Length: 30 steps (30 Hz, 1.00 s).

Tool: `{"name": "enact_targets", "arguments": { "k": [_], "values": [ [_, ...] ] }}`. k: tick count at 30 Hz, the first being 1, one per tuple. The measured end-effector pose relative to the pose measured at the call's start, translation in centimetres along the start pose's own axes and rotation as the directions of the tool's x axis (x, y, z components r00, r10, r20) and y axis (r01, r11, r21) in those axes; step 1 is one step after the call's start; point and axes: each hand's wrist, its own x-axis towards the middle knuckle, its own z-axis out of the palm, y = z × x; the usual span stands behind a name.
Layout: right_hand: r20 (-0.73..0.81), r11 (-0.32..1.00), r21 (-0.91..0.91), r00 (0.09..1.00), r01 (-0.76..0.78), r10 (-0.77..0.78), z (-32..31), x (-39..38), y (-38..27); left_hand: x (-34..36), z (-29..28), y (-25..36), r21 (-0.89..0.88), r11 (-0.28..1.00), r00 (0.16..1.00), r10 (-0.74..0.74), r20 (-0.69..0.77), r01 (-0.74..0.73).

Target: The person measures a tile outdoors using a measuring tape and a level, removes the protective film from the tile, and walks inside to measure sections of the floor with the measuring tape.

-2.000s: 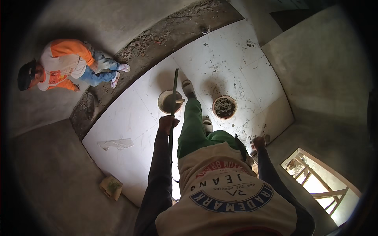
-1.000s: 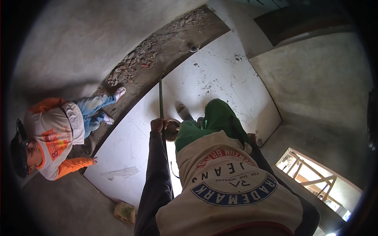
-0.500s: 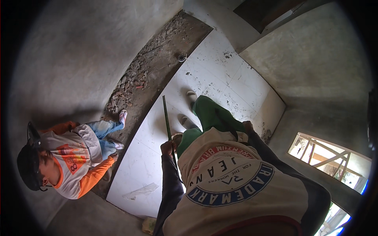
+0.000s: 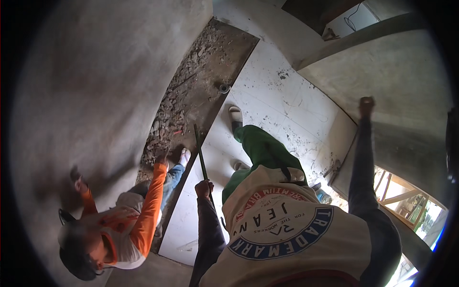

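Note:
My left hand (image 4: 204, 189) is closed around a slim green rod (image 4: 201, 155), which slants up past the edge of a large white panel (image 4: 287, 103). The rod's lower end runs back beside my dark sleeve. Out to the right, my right hand (image 4: 366, 106) is raised at the end of a stretched arm, near the grey wall (image 4: 406, 76). Its fingers look curled into a fist; whatever they hold, if anything, cannot be made out. My feet in light slip-on shoes (image 4: 235, 115) stand on the panel.
At the left a co-worker in orange sleeves (image 4: 152, 210) bends beside the wall with both arms out. Rubble (image 4: 167, 112) fills the strip along the panel. A small round object (image 4: 224, 88) lies at its edge. A timber-framed opening (image 4: 406, 201) is at the right.
My right hand has swung from my hip far out to the right. My left hand still grips the rod. The co-worker has moved nearer the panel and spread both arms.

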Motion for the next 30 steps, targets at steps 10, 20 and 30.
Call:
{"name": "enact_targets", "arguments": {
  "k": [10,20,30],
  "values": [
    [0.448,0.497,0.782,0.894,-0.376,-0.029,-1.9,12.3,-16.3,12.7,7.2,20.8,0.77,-0.085,0.585,0.599,0.547,-0.632],
    [0.572,0.723,0.632,0.797,-0.278,-0.194,6.0,-0.3,-35.5,21.0,22.5,45.4,0.446,0.76,0.861,0.294,0.414,-0.473],
    [0.804,0.351,-0.308,-0.044,-0.884,0.593,4.0,-11.1,-41.0,30.3,34.6,68.7,0.525,0.694,0.799,0.123,0.588,-0.493]
  ]
}}
